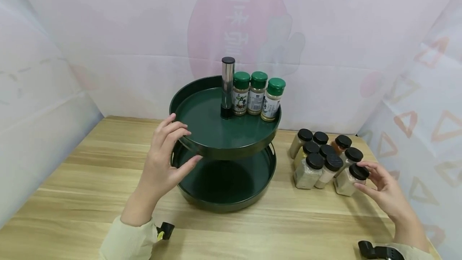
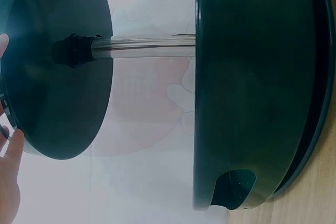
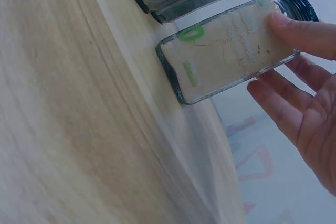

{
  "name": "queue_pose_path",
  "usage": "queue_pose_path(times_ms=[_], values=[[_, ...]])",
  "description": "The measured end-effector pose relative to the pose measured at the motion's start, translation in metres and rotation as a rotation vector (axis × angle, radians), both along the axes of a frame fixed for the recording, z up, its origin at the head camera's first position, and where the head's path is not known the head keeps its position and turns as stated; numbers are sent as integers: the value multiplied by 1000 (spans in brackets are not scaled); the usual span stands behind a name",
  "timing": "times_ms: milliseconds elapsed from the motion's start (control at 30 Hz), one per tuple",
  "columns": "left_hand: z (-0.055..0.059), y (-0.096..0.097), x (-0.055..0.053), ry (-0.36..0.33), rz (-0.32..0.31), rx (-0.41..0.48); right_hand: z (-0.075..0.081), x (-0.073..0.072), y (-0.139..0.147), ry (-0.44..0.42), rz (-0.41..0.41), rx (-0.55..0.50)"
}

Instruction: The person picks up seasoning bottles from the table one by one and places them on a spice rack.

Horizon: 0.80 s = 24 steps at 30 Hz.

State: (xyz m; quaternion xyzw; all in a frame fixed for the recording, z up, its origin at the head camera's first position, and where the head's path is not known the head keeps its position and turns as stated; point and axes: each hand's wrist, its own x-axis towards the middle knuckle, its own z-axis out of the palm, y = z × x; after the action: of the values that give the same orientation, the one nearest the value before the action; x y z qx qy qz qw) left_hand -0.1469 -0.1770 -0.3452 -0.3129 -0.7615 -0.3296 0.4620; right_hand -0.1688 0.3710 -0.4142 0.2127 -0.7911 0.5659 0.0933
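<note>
A dark green two-tier round tray [image 1: 220, 153] stands on the table, its tiers joined by a metal post [image 2: 142, 47]. At the left rim of the upper tier, my left hand [image 1: 162, 155] holds on, fingers over the edge and thumb below. My right hand [image 1: 384, 191] grips a square glass spice jar [image 3: 226, 51] with a black lid and pale contents, thumb on the near side and fingers behind. Whether its base touches the table is hard to tell. Several black-lidded jars [image 1: 304, 175] stand close to its left.
Three green-capped spice bottles [image 1: 256, 95] stand on the upper tier's right side, beside the post's upper section [image 1: 227, 87]. The lower tier [image 1: 220, 183] has cut-out handles. Printed cloth [image 1: 144, 51] hangs behind and at both sides of the wooden table [image 1: 90, 163].
</note>
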Motion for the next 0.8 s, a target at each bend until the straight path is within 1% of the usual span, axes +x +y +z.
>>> queue_pose_path(times_ms=[133, 367, 567, 800], values=[[0, 0, 0, 1, 1, -1, -2, 0, 0, 15, -48, 19], [-1, 0, 0, 5, 3, 4, -2, -1, -6, 112, -204, 195], [-1, 1, -1, 15, 2, 7, 1, -2, -10, 134, -217, 216], [-1, 0, -1, -1, 6, -1, 2, -1, -10, 142, -221, 213]])
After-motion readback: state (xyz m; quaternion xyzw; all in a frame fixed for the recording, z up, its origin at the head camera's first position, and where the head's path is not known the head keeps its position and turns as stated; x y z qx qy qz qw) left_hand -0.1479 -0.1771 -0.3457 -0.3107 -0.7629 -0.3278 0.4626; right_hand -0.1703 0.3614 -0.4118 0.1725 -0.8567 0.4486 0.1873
